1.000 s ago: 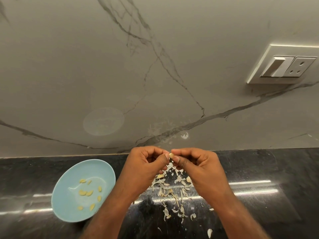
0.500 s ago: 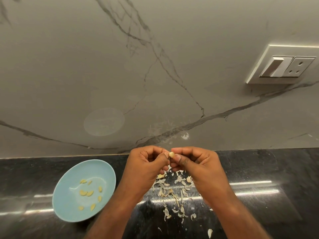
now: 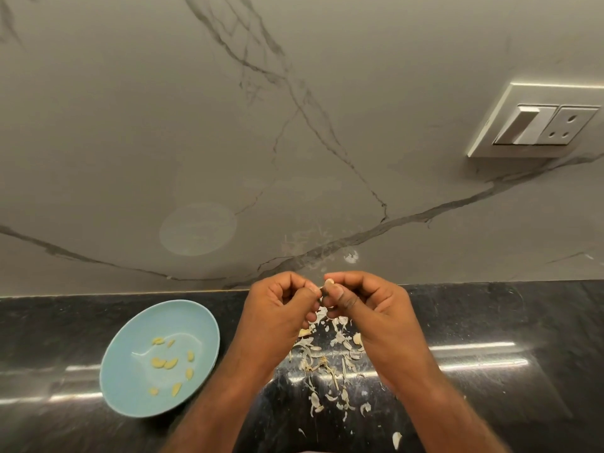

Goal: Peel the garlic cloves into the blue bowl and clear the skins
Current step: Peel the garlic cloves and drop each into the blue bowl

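Little shifted since the earlier frames: both hands rose a touch and the clove (image 3: 328, 283) stood slightly higher between the fingertips; bowl and litter unmoved.

Right hand (image 3: 369, 305): grip closed, thumb and curled fingers pinching the clove, its pale tip poking out above.

Left hand (image 3: 277, 308): fingers curled, thumb tip right at the clove's side. Could not tell whether it had a strip of skin or was only picking at it; too small.

Hands were held up over the skins (image 3: 327, 358), probably so peelings dropped onto one heap on the dark worktop (image 3: 490, 403) for easy clearing later.

Blue bowl (image 3: 196, 322) sat just left of the left wrist, near enough for a short drop. Several peeled cloves (image 3: 165, 362) lay scattered inside it.

Judged mid-task: this clove not yet bare, skins not yet cleared. One stray piece (image 3: 396, 439) lay apart near the front edge.
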`<control>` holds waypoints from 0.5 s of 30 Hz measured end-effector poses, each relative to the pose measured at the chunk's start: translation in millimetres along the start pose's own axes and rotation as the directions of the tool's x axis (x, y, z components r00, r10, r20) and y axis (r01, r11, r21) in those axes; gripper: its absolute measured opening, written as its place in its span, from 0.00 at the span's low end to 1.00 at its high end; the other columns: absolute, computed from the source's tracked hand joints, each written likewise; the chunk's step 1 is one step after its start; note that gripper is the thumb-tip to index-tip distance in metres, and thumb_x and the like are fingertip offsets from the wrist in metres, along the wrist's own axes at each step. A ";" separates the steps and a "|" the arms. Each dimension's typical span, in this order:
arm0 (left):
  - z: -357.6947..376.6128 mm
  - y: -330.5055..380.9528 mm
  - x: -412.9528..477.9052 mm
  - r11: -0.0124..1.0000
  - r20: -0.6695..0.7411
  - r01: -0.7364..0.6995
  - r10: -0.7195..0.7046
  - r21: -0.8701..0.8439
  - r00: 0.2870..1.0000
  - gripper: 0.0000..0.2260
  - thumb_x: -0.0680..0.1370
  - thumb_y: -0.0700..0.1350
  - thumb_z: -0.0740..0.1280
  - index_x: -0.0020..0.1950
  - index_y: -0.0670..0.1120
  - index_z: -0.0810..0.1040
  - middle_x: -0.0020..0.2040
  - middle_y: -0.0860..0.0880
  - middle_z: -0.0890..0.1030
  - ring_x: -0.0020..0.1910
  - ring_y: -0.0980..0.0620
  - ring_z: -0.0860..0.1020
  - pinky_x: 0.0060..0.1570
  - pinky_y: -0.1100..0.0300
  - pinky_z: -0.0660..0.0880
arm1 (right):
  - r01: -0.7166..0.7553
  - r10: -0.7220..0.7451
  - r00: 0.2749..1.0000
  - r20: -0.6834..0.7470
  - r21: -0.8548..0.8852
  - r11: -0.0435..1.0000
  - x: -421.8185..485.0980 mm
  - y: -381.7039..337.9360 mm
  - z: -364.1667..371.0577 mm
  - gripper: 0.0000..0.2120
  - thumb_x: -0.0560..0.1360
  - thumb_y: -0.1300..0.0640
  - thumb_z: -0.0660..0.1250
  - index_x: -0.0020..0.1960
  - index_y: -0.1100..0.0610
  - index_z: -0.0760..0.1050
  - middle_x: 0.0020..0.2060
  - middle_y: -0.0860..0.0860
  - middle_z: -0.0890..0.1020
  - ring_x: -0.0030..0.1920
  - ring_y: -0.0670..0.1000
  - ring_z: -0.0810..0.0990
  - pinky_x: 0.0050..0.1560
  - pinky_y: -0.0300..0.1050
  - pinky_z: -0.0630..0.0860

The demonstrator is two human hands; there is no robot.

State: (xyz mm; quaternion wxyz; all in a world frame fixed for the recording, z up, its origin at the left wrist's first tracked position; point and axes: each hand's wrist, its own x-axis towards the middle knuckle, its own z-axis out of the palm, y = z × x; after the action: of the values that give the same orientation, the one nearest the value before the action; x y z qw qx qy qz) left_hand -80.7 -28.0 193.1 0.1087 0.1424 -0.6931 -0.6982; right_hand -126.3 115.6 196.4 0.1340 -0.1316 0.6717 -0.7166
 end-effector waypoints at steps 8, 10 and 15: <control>-1.2 -1.5 3.4 0.997 -0.076 0.012 -0.006 0.077 0.997 0.10 0.78 0.44 0.66 0.37 0.45 0.80 0.30 0.50 0.80 0.29 0.58 0.76 0.30 0.68 0.71 | -0.100 0.120 0.992 -0.034 0.356 0.929 4.9 -5.3 -3.3 0.08 0.73 0.64 0.69 0.52 0.60 0.83 0.44 0.58 0.84 0.38 0.51 0.82 0.40 0.41 0.81; -1.4 -1.8 2.9 0.993 -0.065 0.008 0.000 0.122 0.998 0.12 0.78 0.48 0.67 0.37 0.45 0.79 0.31 0.50 0.81 0.29 0.58 0.77 0.30 0.69 0.71 | -0.105 0.122 0.992 -0.026 0.353 0.930 3.8 -5.1 -3.0 0.10 0.74 0.65 0.69 0.54 0.59 0.82 0.44 0.58 0.84 0.38 0.51 0.82 0.40 0.42 0.81; -1.6 -3.4 0.5 0.973 -0.010 -0.043 0.046 0.226 0.999 0.10 0.81 0.39 0.65 0.50 0.54 0.80 0.41 0.55 0.83 0.41 0.61 0.81 0.41 0.65 0.76 | -0.103 0.118 0.993 -0.028 0.308 0.946 1.3 -7.3 -1.0 0.09 0.68 0.63 0.73 0.48 0.57 0.85 0.40 0.56 0.83 0.38 0.52 0.81 0.38 0.41 0.80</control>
State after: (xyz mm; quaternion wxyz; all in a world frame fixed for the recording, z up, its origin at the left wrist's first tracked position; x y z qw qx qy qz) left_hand -80.4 -29.7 189.7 0.1129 0.1437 -0.7702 -0.6111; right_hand -128.0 116.5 203.6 0.1773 -0.0550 0.5616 -0.8063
